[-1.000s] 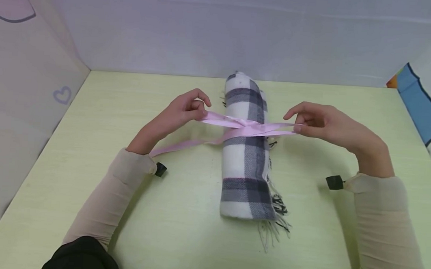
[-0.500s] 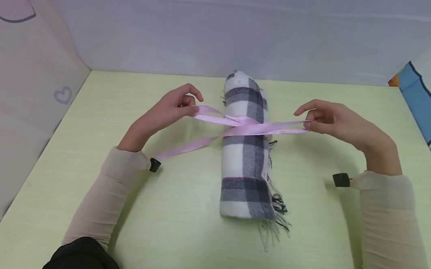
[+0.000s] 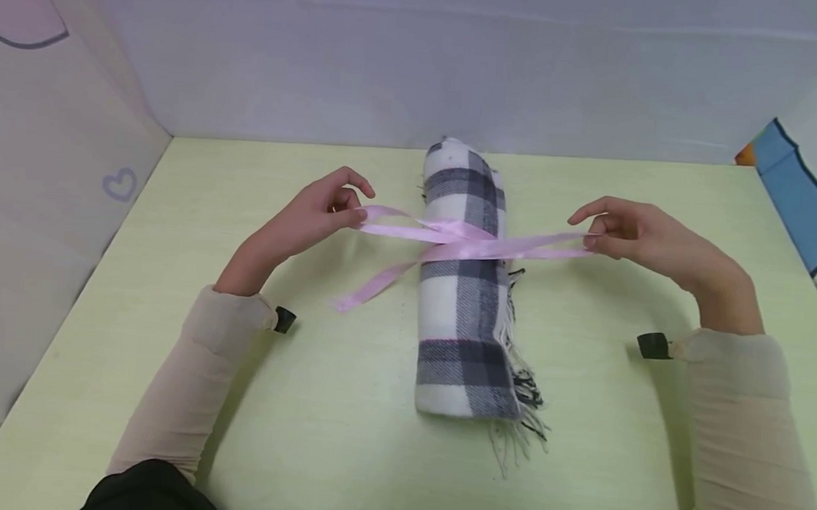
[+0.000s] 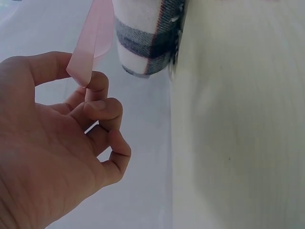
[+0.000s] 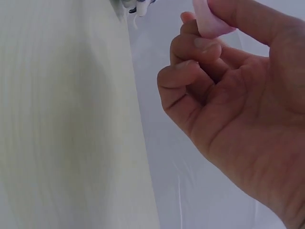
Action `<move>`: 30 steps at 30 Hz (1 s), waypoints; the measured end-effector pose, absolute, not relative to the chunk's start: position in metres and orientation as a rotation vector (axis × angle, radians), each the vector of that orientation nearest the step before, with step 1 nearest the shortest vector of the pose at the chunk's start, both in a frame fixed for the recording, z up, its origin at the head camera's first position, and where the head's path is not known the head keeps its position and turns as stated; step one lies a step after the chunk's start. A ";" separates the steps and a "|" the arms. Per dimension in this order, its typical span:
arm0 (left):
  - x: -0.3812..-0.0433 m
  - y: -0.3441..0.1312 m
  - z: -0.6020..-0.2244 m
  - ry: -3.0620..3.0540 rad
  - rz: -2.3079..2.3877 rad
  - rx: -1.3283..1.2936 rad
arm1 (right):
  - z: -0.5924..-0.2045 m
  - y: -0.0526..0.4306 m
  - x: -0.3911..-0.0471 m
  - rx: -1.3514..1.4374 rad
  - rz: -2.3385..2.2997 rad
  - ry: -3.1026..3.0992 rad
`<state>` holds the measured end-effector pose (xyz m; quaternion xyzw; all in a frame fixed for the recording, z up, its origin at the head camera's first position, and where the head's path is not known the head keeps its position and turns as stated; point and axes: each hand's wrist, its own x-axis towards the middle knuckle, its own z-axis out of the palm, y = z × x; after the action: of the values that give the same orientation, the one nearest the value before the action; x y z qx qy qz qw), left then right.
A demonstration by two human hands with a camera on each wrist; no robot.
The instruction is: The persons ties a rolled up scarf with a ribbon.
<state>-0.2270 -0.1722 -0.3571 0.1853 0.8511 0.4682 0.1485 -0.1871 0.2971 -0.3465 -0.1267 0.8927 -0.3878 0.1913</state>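
Note:
A rolled grey-and-white plaid scarf (image 3: 457, 311) with dark fringe lies lengthwise on the table, a pink ribbon (image 3: 474, 248) crossing over its middle. To the left, my left hand (image 3: 317, 213) pinches a loop of that ribbon between thumb and finger; the left wrist view shows the folded ribbon end (image 4: 83, 69) there. On the other side my right hand (image 3: 648, 240) pinches a second loop, whose fold (image 5: 209, 21) shows in the right wrist view. One loose ribbon tail (image 3: 375, 288) hangs to the lower left of the roll. Any ribbon under the scarf is hidden.
The pale yellow-green table (image 3: 343, 452) runs back to a whitish wall covering (image 3: 404, 77). Printed side panels stand left and right. A black rounded object (image 3: 153, 492) sits at the lower left edge of the head view.
My hands have moved apart, left hand leftward and right hand rightward, drawing the ribbon loops out longer. The loose tail has shortened and pulled in toward the scarf, which stays in place.

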 end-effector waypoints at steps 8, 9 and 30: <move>-0.219 -0.174 -0.368 2.429 1.310 0.544 | -0.355 0.295 -0.184 -0.344 -1.109 2.486; -0.219 -0.174 -0.370 2.427 1.294 0.553 | -0.356 0.293 -0.185 -0.352 -1.099 2.489; -0.214 -0.163 -0.379 2.460 1.005 0.614 | -0.343 0.273 -0.179 -0.416 -0.856 2.573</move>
<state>-0.2139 -0.1628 -0.3795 0.2203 0.8827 0.3606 0.2054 -0.1793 0.2735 -0.3434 -0.1488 0.9193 -0.3059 0.1979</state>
